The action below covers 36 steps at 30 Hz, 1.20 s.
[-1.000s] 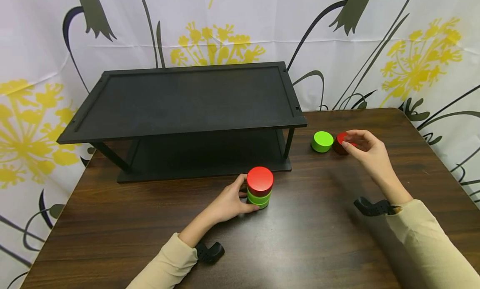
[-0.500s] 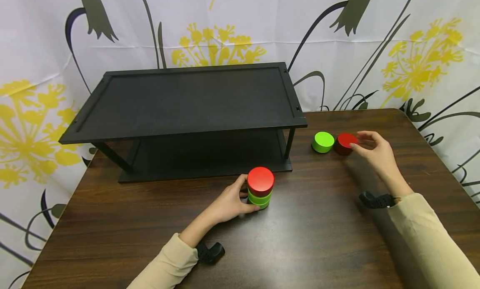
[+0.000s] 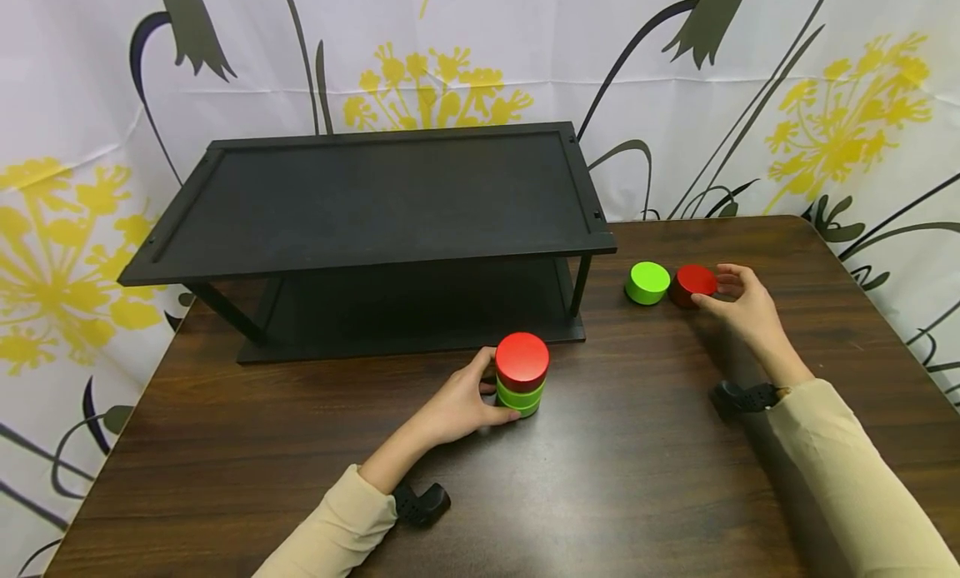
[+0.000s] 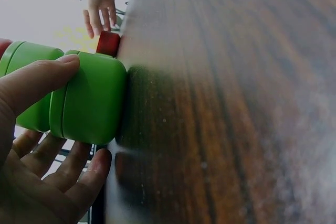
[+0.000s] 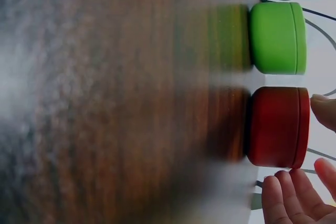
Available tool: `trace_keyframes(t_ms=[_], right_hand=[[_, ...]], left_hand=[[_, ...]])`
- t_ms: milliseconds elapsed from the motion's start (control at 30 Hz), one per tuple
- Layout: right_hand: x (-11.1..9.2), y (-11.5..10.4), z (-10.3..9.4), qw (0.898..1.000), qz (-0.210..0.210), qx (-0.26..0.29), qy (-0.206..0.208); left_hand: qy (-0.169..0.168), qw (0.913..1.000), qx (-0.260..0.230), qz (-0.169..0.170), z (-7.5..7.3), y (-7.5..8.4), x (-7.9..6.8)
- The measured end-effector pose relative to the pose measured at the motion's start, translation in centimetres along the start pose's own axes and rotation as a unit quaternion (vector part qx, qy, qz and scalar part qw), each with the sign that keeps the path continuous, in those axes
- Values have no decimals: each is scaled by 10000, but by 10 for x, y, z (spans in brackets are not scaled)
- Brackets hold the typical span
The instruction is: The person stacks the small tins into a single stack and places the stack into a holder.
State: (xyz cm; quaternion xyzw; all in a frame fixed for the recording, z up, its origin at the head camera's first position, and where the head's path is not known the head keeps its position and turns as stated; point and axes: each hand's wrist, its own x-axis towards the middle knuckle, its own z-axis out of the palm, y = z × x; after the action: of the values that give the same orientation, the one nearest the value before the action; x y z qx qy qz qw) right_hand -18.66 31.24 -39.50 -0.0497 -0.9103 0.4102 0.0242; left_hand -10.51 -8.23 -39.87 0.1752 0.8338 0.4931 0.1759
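My left hand (image 3: pixel 457 403) grips a stack of small round lidded tins on the table, thumb on the near side and fingers curled behind. Its top is a red tin (image 3: pixel 522 360); beneath it, green tins (image 4: pixel 94 95) show in the left wrist view. On the right, a lone red tin (image 3: pixel 693 286) stands upright beside a lone green tin (image 3: pixel 647 283). My right hand (image 3: pixel 746 307) is at the red tin's right side. In the right wrist view its thumb is close to the lid, and loosely bent fingers (image 5: pixel 294 190) lie beside the tin, at most brushing it.
A black two-level shelf (image 3: pixel 375 203) stands behind the stack, its lower board (image 3: pixel 412 311) resting on the brown wooden table (image 3: pixel 600 478). A white flower-printed curtain (image 3: pixel 480 28) hangs behind the table.
My right hand has drawn back from over the lone red tin to its right side, then lowered slightly toward it. My left hand keeps its hold on the stack, which has not moved.
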Motion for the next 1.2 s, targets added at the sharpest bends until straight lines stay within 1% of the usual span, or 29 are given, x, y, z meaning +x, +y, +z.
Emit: trace_keyframes(t_ms=[133,300,633,900,1200], right_hand=[[4,0,2,9998,93,-126,-117],[7,-2,3,9993,97,-317,-155],[12,-4,4,9984,126,-438,-325],[9,-2,6,9985,372,-339,-222],[9,-2,4,9981,535,-218,-210]], left_hand=[[12,10000,4,-15,0,0,1],[7,10000,17,11,0,0,1],[4,10000,3,-24,0,0,1],[-1,10000,24,-12,0,-1,1],[7,10000,22,-6,0,-2,0]])
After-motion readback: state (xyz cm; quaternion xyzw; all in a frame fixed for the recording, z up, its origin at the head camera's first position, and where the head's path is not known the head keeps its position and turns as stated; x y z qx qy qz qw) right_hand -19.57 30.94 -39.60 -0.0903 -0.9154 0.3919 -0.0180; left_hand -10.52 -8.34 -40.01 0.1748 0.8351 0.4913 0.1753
